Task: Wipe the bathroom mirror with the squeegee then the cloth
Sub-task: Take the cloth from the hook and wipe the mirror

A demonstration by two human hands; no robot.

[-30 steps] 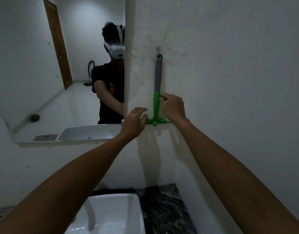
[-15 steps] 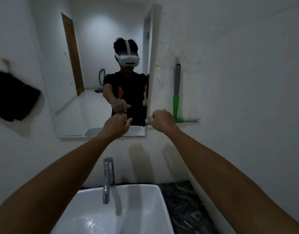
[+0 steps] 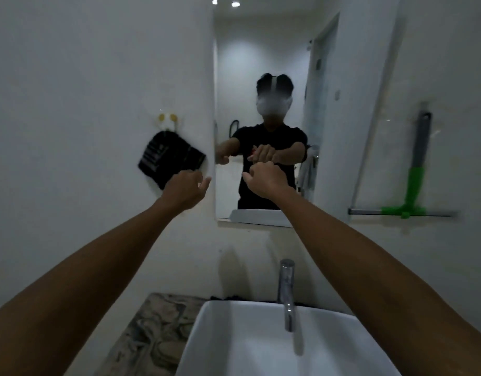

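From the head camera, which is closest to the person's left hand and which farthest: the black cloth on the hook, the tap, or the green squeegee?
Measured from the left hand:
1. Black cloth, hanging on the wall just up and left of the hand.
2. Tap, lower right, over the basin.
3. Green squeegee, far right, hanging on the wall beyond the mirror.

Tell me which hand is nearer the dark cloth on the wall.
Left. The left hand is just below and right of the cloth, nearly touching. The right hand is farther right, before the mirror.

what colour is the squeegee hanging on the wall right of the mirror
The squeegee has a grey upper handle and a bright green lower part and head; the head view shows it.
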